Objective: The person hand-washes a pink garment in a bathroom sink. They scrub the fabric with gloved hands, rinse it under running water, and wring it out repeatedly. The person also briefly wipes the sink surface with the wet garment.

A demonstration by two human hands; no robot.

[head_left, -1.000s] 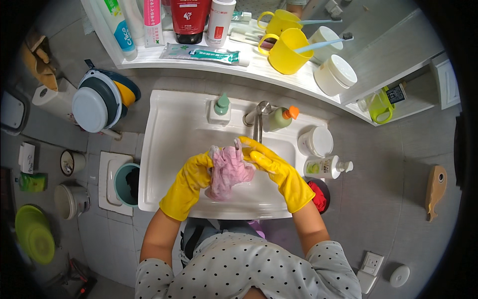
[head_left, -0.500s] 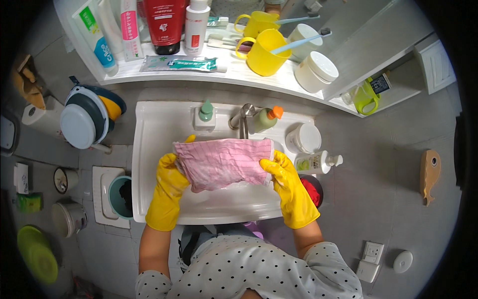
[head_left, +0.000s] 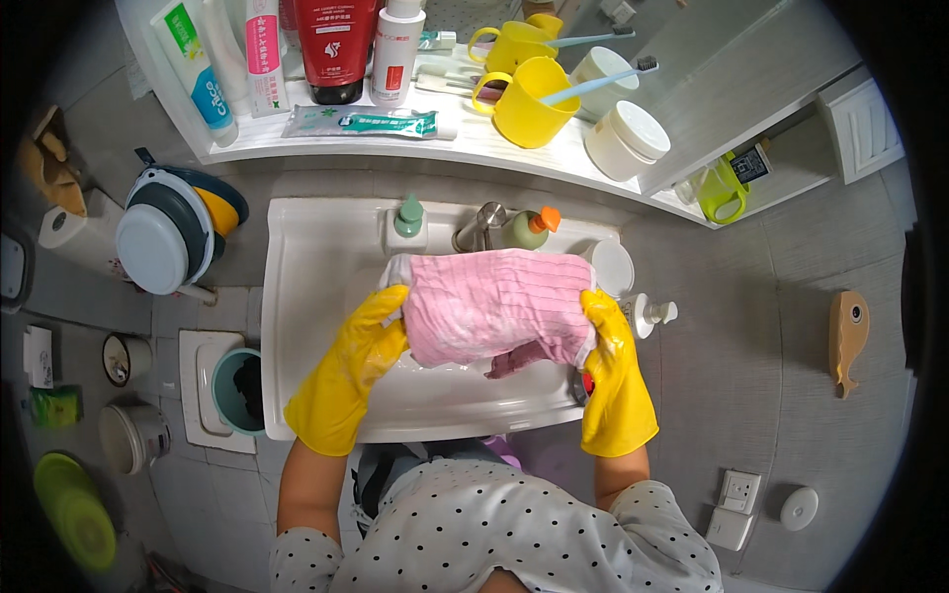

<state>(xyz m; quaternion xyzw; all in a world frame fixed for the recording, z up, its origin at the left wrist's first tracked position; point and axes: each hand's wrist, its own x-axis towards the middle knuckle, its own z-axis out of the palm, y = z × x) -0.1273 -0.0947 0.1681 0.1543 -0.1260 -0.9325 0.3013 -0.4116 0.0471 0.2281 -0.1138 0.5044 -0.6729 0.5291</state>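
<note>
A pink striped towel (head_left: 499,301) with white ends is spread between my two hands above the white sink (head_left: 297,247). My left hand (head_left: 366,346), in a yellow rubber glove, grips its left end. At the right end my right hand (head_left: 608,346), gloved the same way, is closed on the edge. A fold of cloth hangs below the towel's lower right part. The towel covers much of the basin and the lower part of the metal faucet (head_left: 481,227).
Behind the basin stand a green-topped soap dispenser (head_left: 407,222) and an orange-topped pump bottle (head_left: 534,229). A white tub (head_left: 611,267) and a pump bottle (head_left: 652,314) are at the right. Above hangs a shelf (head_left: 395,153) with toiletries and a yellow mug (head_left: 534,111).
The towel has moved right and slightly away from me, and now partly covers the white tub. Both hands have shifted right with it; a fold now hangs at its lower edge.
</note>
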